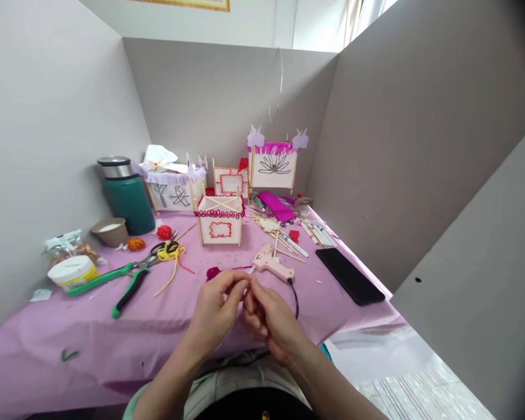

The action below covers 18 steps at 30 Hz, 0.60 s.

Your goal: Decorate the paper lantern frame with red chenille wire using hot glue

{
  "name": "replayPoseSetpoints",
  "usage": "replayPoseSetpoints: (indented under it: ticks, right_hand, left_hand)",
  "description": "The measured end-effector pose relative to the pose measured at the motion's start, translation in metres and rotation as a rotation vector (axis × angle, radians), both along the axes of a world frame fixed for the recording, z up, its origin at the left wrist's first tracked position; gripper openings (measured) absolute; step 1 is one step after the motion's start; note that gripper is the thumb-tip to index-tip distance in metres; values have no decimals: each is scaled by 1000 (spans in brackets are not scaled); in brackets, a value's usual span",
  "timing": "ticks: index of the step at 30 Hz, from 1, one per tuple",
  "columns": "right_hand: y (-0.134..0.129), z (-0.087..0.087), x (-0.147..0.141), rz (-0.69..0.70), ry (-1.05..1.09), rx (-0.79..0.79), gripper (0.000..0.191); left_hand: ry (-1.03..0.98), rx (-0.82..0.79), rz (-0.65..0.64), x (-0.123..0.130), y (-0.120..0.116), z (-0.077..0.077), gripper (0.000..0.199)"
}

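Note:
My left hand (216,309) and my right hand (273,321) meet above the front of the table, thumbs and forefingers pinched together. Whatever lies between the fingertips is too small to make out. Just behind my left fingers is a small ball of magenta yarn (212,273), with a thin strand running right towards the glue gun. That pale pink glue gun (275,265) lies on its side beyond my right hand, its black cord passing beside it. Farther back stands a small white box lantern (221,224) with stick edges, magenta looped trim and a red outline on its front.
At left are pliers (133,280) with green handles, yellow yarn (170,252), a green flask (129,201), a bowl (110,232) and a lidded tub (73,271). A phone (350,276) and markers (319,233) lie right. Decorated lanterns (273,166) stand behind, before grey partitions (227,87).

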State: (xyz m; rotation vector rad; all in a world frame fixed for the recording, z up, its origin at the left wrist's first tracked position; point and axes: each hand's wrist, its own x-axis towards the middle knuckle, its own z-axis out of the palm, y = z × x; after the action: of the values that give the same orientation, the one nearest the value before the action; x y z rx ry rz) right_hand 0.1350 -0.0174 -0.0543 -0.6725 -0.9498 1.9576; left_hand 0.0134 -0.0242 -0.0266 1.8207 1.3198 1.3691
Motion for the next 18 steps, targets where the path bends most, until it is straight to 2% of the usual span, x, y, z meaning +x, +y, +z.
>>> replayPoseSetpoints:
  ticks: [5, 8, 11, 15, 18]
  right_hand:
    - [-3, -4, 9, 14, -67, 2, 54]
    - [-12, -5, 14, 36, -55, -92, 51]
    - [-21, -6, 17, -3, -53, -202, 50]
    - [-28, -7, 16, 4, -42, -279, 52]
    - [-30, -11, 15, 7, -47, -246, 51]
  left_hand:
    - [228, 114, -17, -6, -2, 3, 13]
    - [391, 238, 3, -3, -6, -3, 14]
    - [516, 329, 59, 4, -13, -10, 17]
    - [594, 338, 79, 12, -20, -13, 19]
    - [579, 279, 57, 15, -20, -14, 17]
